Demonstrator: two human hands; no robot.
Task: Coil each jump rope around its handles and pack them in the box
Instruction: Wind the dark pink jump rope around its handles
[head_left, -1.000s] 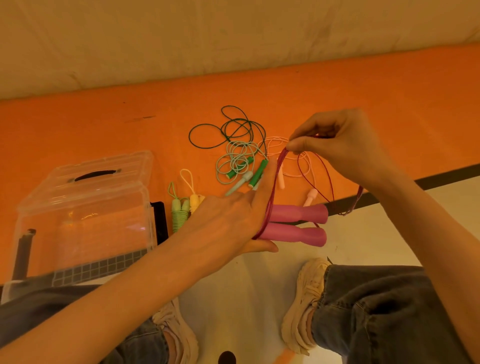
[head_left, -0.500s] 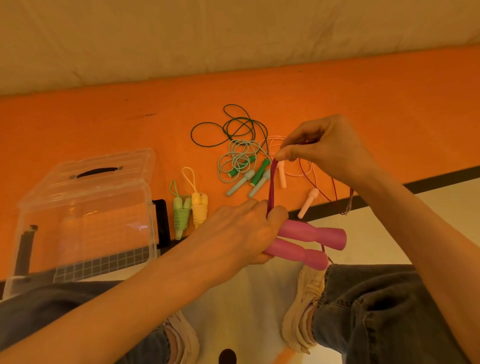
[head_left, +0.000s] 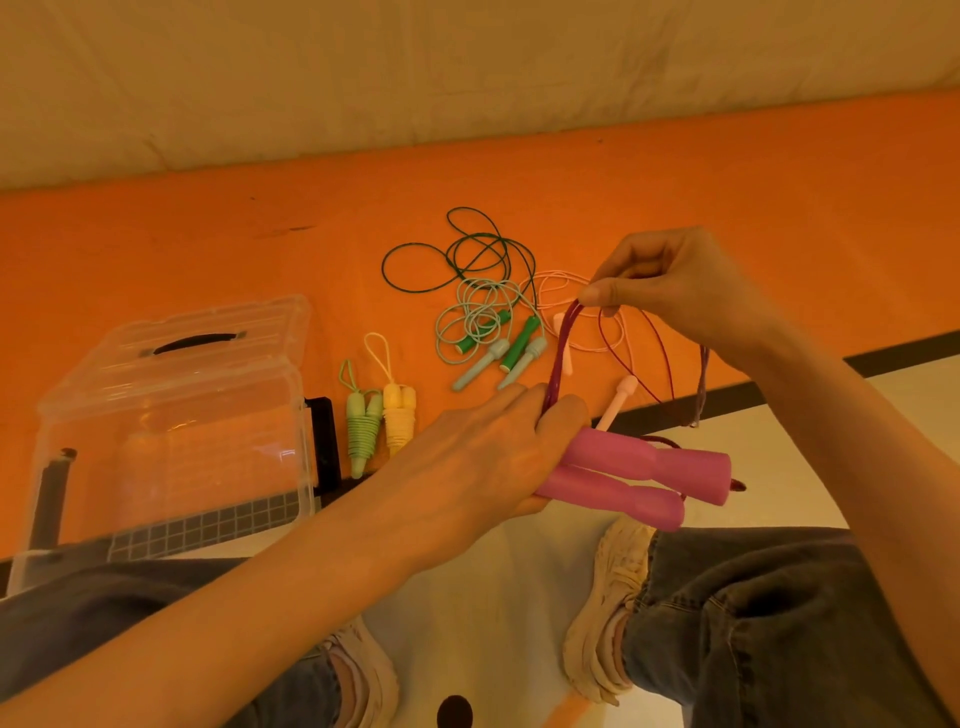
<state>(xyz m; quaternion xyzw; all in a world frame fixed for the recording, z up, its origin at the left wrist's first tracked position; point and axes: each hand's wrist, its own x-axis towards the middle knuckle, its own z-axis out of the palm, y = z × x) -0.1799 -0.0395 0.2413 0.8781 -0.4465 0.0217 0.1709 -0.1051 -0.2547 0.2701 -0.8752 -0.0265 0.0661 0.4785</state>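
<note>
On the orange mat (head_left: 156, 249), the left hand (head_left: 483, 457) grips stiff, light pink handles (head_left: 644, 475) while the right hand (head_left: 670, 286) pinches the limp, springy cord (head_left: 558, 358), best held near the handles.

We see an orange mat (head_left: 208, 249) across mid-frame, cream wall (head_left: 363, 67) along the top, pale floor (head_left: 519, 597) at the bottom, warm light.

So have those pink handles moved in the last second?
Yes. The pink handles dropped toward the person, off the black stripe and nearer the shoe.
</note>
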